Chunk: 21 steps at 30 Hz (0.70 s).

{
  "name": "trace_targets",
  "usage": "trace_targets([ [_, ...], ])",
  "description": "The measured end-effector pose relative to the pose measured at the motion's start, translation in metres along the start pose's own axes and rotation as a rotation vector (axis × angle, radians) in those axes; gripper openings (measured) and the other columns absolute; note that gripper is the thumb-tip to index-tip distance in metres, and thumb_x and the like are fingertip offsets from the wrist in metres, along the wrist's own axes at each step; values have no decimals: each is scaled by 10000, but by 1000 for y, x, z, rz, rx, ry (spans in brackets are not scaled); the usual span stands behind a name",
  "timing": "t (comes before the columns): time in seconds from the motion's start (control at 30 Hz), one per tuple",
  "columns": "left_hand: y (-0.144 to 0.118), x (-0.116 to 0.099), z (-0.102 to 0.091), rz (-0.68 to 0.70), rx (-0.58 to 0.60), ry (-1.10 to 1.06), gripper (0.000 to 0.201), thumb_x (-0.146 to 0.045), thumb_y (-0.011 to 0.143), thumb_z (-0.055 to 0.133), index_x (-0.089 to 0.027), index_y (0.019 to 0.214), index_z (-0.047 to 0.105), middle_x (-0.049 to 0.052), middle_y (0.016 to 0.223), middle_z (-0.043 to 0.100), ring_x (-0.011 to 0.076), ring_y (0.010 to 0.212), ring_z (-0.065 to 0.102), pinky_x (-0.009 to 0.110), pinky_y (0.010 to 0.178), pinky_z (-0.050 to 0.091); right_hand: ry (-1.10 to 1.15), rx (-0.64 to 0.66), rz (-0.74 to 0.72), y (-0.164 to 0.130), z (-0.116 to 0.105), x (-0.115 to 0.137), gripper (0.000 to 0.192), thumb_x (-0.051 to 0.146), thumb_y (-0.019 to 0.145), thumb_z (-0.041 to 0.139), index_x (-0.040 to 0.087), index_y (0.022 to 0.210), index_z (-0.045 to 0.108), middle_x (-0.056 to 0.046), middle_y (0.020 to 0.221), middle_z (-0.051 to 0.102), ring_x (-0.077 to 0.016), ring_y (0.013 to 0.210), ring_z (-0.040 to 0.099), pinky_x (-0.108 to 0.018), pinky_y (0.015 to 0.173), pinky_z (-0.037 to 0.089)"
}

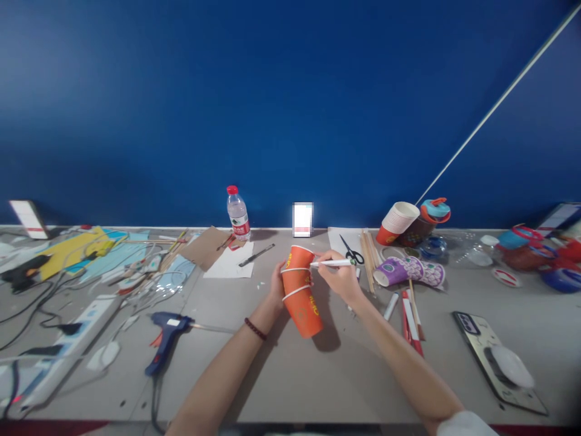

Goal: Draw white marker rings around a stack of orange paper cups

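Your left hand (276, 284) wraps the far side of a stack of orange cups (301, 290), fingers closed round it near its upper end. The stack lies tilted, at the middle of the table (318, 375): its long axis runs from the open mouth, which points away from you and slightly left, down to the closed base, which points toward you and slightly right. The base seems to rest on or just above the table. Your right hand (341, 275) pinches a white pen (333, 263) in a narrow grip. The pen lies almost level, its axis left to right, its tip touching the stack's upper rim. Scissors (351, 251) lie just beyond the right hand. A blue glue gun (166, 339) lies well to the left, its nozzle pointing right. A bottle (238, 213) stands upright by the wall.
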State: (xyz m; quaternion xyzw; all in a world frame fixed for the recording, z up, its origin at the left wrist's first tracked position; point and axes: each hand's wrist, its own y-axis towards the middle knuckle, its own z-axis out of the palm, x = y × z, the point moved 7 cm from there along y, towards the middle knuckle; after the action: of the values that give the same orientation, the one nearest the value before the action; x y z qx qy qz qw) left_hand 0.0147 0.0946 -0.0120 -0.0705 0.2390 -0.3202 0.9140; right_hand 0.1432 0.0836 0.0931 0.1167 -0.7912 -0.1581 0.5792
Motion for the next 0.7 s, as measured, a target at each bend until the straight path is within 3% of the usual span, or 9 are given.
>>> trace_targets([
  [0.1, -1, 1, 3, -9, 9, 11, 551, -539, 882, 434, -56, 966, 684, 144, 763, 723, 243, 666, 675, 356, 689, 524, 68, 2, 21, 1, 0, -6, 30, 249, 756, 569, 234, 736, 584, -65, 923, 757, -260, 982, 706, -362, 802, 547],
  [0.3, -3, -4, 4, 82, -21, 34, 408, -388, 876, 484, -48, 978, 684, 152, 820, 735, 245, 732, 691, 362, 775, 523, 137, -6, 46, 2, -2, -10, 39, 250, 765, 580, 228, 734, 576, -68, 941, 753, -254, 953, 711, -366, 813, 542],
  [0.47, 0, 0, 4, 31, 9, 97, 478, -426, 866, 470, -24, 1018, 678, 189, 866, 731, 261, 747, 693, 351, 728, 522, 168, 8, 45, 2, -1, -11, 36, 257, 781, 593, 227, 760, 591, -66, 931, 743, -251, 979, 703, -390, 870, 530],
  [0.7, 1, -2, 3, 45, -5, 52, 511, -480, 916, 435, -47, 1054, 668, 146, 831, 734, 228, 704, 695, 344, 742, 536, 194, 48, 13, 2, 4, -11, 40, 255, 804, 590, 228, 776, 599, -57, 899, 732, -252, 1000, 693, -393, 882, 523],
])
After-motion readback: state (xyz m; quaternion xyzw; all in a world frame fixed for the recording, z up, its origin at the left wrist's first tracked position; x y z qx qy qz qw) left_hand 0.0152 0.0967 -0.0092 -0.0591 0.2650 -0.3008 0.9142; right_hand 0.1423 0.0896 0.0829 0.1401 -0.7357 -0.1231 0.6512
